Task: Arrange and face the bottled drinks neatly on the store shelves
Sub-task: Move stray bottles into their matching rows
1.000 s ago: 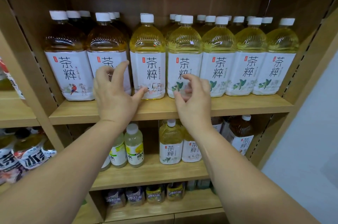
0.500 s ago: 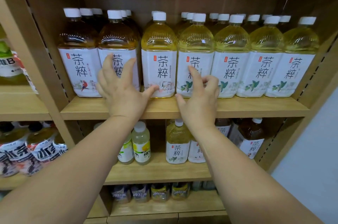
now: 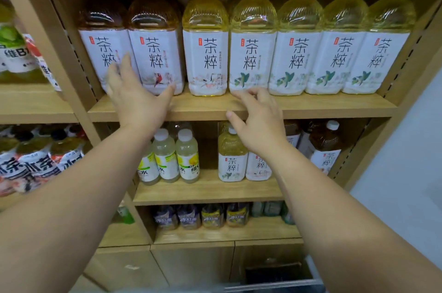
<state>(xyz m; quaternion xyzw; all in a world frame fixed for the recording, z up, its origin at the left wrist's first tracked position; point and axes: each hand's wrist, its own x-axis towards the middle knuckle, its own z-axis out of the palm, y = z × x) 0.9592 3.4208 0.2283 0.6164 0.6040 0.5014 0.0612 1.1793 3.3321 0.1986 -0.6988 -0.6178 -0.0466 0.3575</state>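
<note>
Several large tea bottles with white caps and white labels stand in a row on the top wooden shelf [image 3: 311, 107]. The leftmost brown tea bottle [image 3: 101, 34] and a second brown tea bottle [image 3: 155, 37] stand left of a yellow tea bottle [image 3: 205, 37] and several more yellow ones [image 3: 299, 37]. My left hand [image 3: 135, 94] is spread with straight fingers in front of the two brown bottles, fingertips at the leftmost one's label. My right hand [image 3: 259, 123] hovers with loosely bent fingers over the shelf's front edge, below a yellow bottle [image 3: 252, 37]. Neither hand holds anything.
The middle shelf [image 3: 205, 191] carries small pale lemon drink bottles [image 3: 187, 156], small tea bottles [image 3: 232, 154] and a brown tea bottle [image 3: 326, 147]. Small bottles [image 3: 212, 216] line the bottom shelf. Another shelf bay on the left holds more drinks [image 3: 35, 161]. A pale wall [image 3: 406, 161] lies right.
Both hands dropped lower and drew back from the labels. The left hand shifted left toward the leftmost brown bottle. The right came off the yellow bottle to the shelf edge. The view moved closer.
</note>
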